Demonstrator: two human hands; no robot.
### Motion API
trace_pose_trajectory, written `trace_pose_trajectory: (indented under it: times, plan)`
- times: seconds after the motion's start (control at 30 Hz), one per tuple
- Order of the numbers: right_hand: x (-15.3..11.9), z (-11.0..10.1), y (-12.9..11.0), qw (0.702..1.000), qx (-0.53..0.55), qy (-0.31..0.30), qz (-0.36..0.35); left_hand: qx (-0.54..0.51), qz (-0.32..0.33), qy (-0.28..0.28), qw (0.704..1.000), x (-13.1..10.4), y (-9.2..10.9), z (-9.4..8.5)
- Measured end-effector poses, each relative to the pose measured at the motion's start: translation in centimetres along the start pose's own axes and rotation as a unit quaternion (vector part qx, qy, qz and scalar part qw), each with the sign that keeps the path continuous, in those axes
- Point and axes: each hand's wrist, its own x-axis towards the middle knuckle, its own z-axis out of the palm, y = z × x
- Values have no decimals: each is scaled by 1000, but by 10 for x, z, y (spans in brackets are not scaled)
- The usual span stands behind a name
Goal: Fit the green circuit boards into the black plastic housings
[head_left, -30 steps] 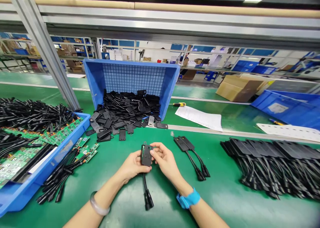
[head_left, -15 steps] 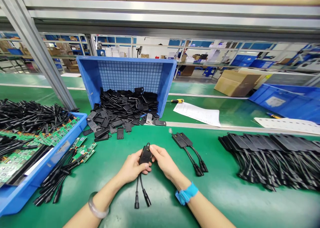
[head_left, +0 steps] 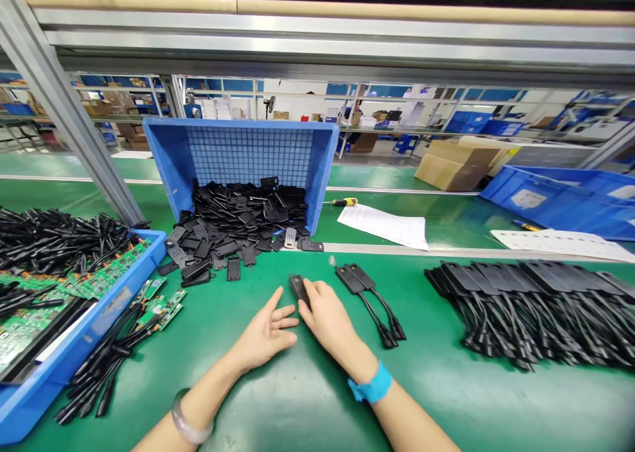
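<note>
A black plastic case is gripped in my right hand, low over the green table; its cables are hidden beneath that hand. My left hand is just left of the case, fingers spread, holding nothing. To the right of my right hand, two black cases with cables lie side by side. Farther right, several more such cases lie in an overlapping row. Loose black case parts spill from a blue crate lying on its side beyond my hands.
At the left, a blue tray holds green circuit boards and black cables. More cabled boards lie beside it. A screwdriver, paper sheet, cardboard box and blue bin are farther back. A metal post rises at the left.
My left hand has let go of the black case and opened to the left. My right hand now holds the case alone, and its cables are no longer visible. The view has shifted slightly.
</note>
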Motion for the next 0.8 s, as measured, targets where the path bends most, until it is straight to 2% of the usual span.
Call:
trace_pose_trajectory:
  times: [0.1, 0.2, 0.3, 0.4, 0.47, 0.53, 0.57, 0.63, 0.7, 0.8]
  plan:
    - [7, -11, 24, 987, -143, -1, 68, 40, -9, 16, 999, -1, 2, -2]
    - [8, -17, 36, 971, -217, 13, 104, 69, 0, 14, 997, -2, 5, -1]
    - [4, -13, 27, 977, -204, 15, 58, 122, 25, 18, 992, -2, 7, -1]
    - [-3, 1, 6, 991, -128, -9, -47, 226, 70, 67, 969, -1, 7, -2]
    - [-8, 10, -6, 990, -96, -21, -101, 333, 118, 116, 928, -2, 9, -6]
    - [-11, 18, -10, 988, -90, -29, -125, 452, 146, 151, 867, -5, 15, -11]
    - [-11, 22, -9, 987, -91, -33, -132, 510, 138, 159, 834, -8, 20, -16]
    - [-10, 29, -2, 985, -90, -34, -143, 601, 89, 174, 775, -18, 33, -26]
    - [-7, 35, 5, 984, -86, -26, -155, 647, 31, 207, 733, -32, 48, -39]
    - [-6, 44, 12, 983, -78, -4, -168, 667, -21, 299, 682, -59, 68, -61]
